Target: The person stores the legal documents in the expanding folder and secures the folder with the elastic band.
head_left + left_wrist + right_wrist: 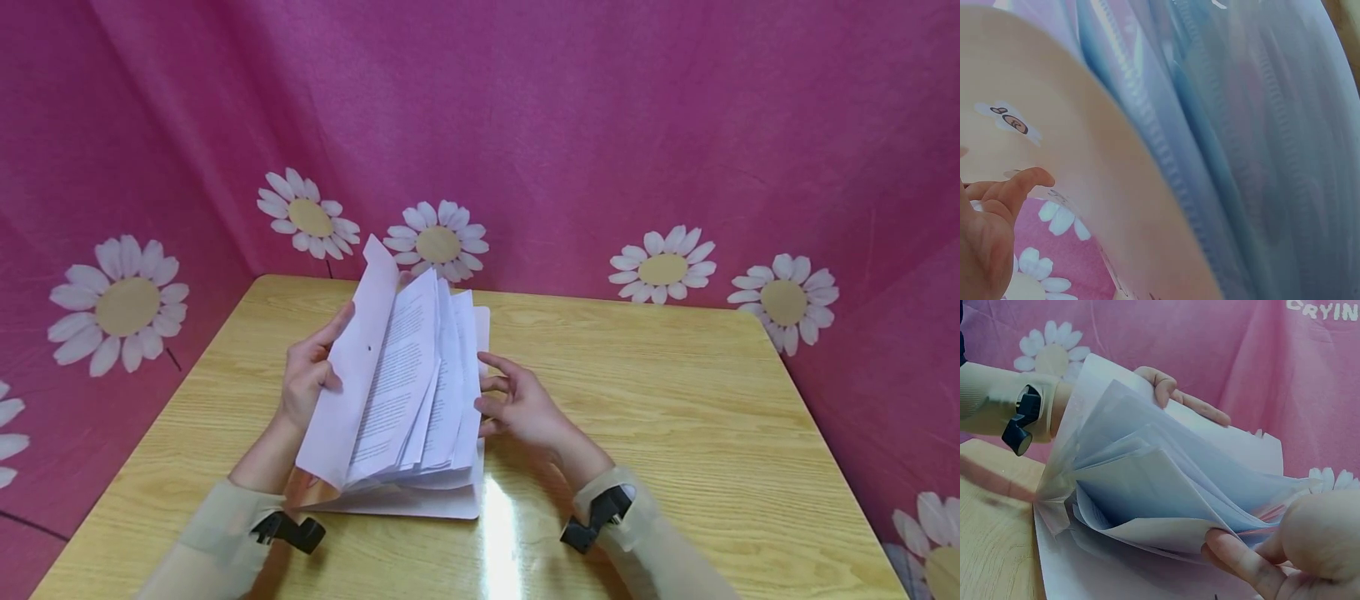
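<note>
A display book [352, 392] stands partly open on the table, its pale cover tilted up at the left. My left hand [306, 379] holds that cover by its outer edge, thumb on the inner face. The cover's outside [1104, 156] shows a small cartoon print in the left wrist view, beside clear plastic pockets [1254, 125]. Printed sheets [393, 375] fan out inside the book. At their right edge my right hand [528, 408] pinches the page edges [1166, 531], as the right wrist view shows. The back cover lies flat beneath the pages.
The wooden table [637, 417] extends to the right of the book. A pink curtain [555, 150] with daisy prints hangs behind and along both sides. Small black cameras [596, 521] are strapped to both wrists.
</note>
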The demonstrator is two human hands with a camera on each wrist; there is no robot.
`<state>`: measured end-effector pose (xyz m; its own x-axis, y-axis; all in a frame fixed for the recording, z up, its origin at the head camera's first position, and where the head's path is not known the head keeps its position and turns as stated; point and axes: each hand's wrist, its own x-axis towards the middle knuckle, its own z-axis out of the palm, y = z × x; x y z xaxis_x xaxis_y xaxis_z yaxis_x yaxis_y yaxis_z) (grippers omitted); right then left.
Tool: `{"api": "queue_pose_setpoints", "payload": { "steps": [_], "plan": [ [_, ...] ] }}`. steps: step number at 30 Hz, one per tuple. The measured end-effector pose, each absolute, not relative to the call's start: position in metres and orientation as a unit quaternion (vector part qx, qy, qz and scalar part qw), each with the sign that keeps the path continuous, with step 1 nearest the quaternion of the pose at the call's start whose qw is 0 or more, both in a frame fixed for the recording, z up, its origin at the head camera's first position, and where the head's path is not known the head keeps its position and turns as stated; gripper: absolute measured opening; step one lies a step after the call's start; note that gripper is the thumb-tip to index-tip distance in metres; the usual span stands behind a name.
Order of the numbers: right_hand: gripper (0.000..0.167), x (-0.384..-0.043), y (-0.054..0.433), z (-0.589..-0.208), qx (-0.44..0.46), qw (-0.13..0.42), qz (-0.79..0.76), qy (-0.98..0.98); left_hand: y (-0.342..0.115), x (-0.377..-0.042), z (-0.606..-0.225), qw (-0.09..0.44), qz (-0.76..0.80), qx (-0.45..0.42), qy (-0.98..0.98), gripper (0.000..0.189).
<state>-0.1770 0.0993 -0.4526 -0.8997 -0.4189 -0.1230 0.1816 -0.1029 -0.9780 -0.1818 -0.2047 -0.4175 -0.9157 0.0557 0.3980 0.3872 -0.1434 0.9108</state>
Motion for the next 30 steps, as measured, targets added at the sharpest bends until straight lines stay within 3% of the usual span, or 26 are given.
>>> {"api": "queue_pose_setpoints", "payload": {
  "steps": [16, 30],
  "plan": [
    [0.075, -0.1771, 0.0974, -0.4526, -0.100, 0.193, -0.707, 0.673, -0.2040, -0.1818, -0.4179, 0.109, -0.737, -0.181, -0.642, 0.084],
    [0.077, -0.1783, 0.0989, -0.4462, -0.106, 0.234, -0.697, 0.670, -0.2024, -0.1806, -0.4162, 0.103, -0.739, -0.177, -0.642, 0.084]
  ]
}}
